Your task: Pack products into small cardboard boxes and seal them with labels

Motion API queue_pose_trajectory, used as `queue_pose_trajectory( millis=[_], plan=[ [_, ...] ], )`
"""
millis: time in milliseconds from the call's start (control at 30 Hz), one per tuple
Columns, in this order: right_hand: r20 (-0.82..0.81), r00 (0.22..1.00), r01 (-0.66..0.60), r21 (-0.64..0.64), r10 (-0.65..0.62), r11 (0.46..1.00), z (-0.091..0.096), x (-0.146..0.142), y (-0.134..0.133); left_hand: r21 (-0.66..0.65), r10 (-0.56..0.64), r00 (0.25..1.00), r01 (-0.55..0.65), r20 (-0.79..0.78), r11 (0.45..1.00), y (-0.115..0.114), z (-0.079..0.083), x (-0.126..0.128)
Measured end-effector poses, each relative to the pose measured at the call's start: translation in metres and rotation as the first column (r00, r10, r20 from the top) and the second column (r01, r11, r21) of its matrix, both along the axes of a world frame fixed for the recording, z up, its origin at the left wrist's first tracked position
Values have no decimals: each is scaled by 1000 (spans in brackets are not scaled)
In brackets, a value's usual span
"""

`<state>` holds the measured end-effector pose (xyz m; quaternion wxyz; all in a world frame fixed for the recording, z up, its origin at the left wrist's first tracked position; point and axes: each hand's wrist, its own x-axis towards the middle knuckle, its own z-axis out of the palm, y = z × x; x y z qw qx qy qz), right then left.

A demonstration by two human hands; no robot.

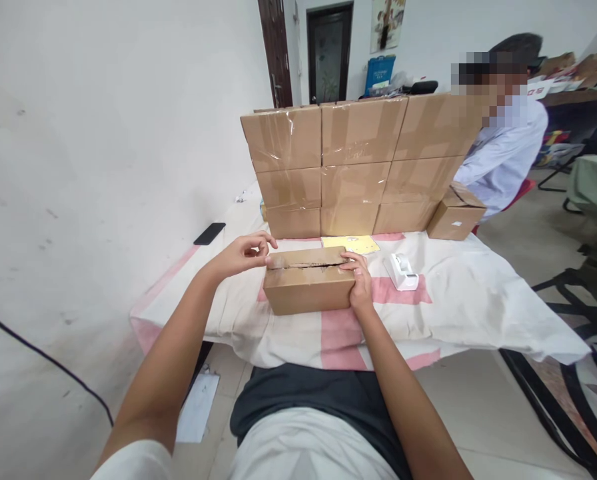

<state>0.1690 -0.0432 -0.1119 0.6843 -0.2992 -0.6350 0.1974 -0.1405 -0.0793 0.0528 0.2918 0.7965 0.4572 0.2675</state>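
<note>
A small brown cardboard box [306, 288] lies on the cloth-covered table [458, 300] in front of me, its top flaps closed along a seam. My left hand [241, 253] hovers at the box's upper left corner, fingers pinched together on what looks like clear tape at the flap's end. My right hand [360, 280] rests on the box's right end, fingers curled over the top edge and pressing the flap down.
A wall of taped cardboard boxes [353, 167] is stacked at the table's back. A white tape dispenser [401, 272], a yellow card [351, 244], a black phone [209, 233] and a single box [456, 213] lie around. Another person's sleeve [508, 153] shows behind the stack.
</note>
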Motion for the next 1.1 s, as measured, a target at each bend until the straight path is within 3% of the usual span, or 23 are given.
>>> queue_pose_trajectory(
  millis=[267, 567, 700, 867, 1000, 1100],
  plan=[
    [9, 1000, 5, -25, -5, 1000, 1, 0, -3, -77, -122, 954, 105, -274, 992, 27, -13, -1],
    [2, 1000, -3, -24, 3, 1000, -3, 0, -1, -121, -70, 921, 25, -383, 992, 30, -12, -4],
    [-1, 1000, 2, -15, -2, 1000, -3, -1, 0, -192, -31, 942, -36, -333, 981, 34, -24, -8],
    [3, 1000, -2, -6, 2, 1000, -2, 0, 3, -248, 44, 992, -72, -116, 966, 40, -46, -7],
    [16, 1000, 17, 2, -17, 1000, 1, -7, -4, -243, 101, 995, -96, 10, 965, 46, -59, -6],
    [43, 997, 70, 22, -71, 997, 4, -15, -12, -176, 227, 967, -205, 114, 963, 56, -75, -8]
  ],
)
